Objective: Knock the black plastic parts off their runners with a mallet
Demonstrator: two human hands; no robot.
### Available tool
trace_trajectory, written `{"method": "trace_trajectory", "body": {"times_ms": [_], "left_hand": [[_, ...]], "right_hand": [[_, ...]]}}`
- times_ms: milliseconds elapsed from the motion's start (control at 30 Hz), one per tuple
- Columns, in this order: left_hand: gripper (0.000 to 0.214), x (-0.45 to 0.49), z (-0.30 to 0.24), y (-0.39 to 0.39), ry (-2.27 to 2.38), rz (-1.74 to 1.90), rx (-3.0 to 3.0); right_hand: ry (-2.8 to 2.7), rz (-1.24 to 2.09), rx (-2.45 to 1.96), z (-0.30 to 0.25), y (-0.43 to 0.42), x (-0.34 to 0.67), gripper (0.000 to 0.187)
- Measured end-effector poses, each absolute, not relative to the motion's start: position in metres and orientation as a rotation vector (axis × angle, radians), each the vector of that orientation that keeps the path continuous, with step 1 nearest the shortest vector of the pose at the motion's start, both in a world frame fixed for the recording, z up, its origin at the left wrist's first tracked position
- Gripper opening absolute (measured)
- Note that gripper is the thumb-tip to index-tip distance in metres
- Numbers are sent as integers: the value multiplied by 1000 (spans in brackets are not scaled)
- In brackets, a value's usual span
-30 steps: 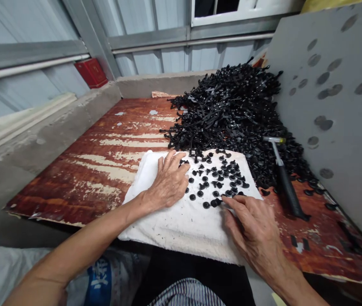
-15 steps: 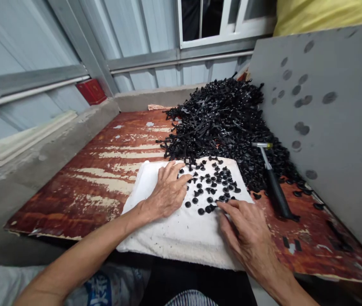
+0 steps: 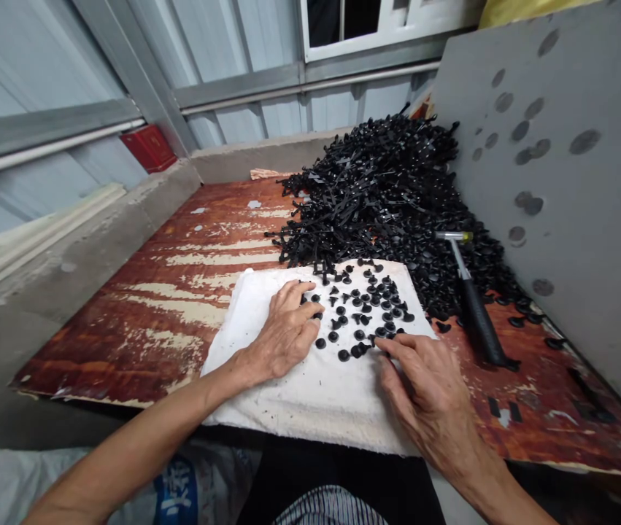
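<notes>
Small black round-headed plastic fasteners (image 3: 365, 313) lie scattered over a folded white cloth (image 3: 299, 408). My left hand (image 3: 282, 334) rests flat on the cloth, its fingertips among the nearest fasteners, and it holds nothing. My right hand (image 3: 425, 386) sits at the cloth's lower right, with its index fingertip against a small cluster of fasteners. Whether it pinches one, I cannot tell. Behind the cloth rises a large heap of black plastic strips and fasteners (image 3: 376, 197). A black-handled hammer (image 3: 477, 313) lies on the heap's right side, beyond my right hand.
The cloth lies on a worn reddish plywood board (image 3: 124, 350) edged by a concrete ledge (image 3: 85, 226). A grey panel with round marks (image 3: 562, 160) stands at the right. A red box (image 3: 149, 148) sits at the back left. A white-and-blue sack (image 3: 176, 488) lies below the board.
The view has shifted slightly with my head. Both hands stay on the cloth in nearly the same places among the fasteners.
</notes>
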State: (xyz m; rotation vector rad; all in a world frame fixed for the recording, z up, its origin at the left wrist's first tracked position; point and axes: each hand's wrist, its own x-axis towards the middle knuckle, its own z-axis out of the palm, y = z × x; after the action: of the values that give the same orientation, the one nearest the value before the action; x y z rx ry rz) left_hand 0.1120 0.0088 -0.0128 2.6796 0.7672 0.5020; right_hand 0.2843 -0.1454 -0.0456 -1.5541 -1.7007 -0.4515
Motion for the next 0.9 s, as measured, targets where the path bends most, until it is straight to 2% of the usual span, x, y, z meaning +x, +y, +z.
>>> {"method": "trace_trajectory", "body": {"times_ms": [167, 400, 900], "left_hand": [[34, 107, -4, 14, 850, 611, 2647], [36, 107, -7, 12, 932, 482, 2700], [37, 126, -3, 13, 730, 481, 2817]], "right_hand": [[-1679, -439, -1538, -47, -145, 284, 20], [-1689, -422, -1516, -49, -145, 284, 20], [-1646, -438, -1529, -48, -144, 283, 21]]}}
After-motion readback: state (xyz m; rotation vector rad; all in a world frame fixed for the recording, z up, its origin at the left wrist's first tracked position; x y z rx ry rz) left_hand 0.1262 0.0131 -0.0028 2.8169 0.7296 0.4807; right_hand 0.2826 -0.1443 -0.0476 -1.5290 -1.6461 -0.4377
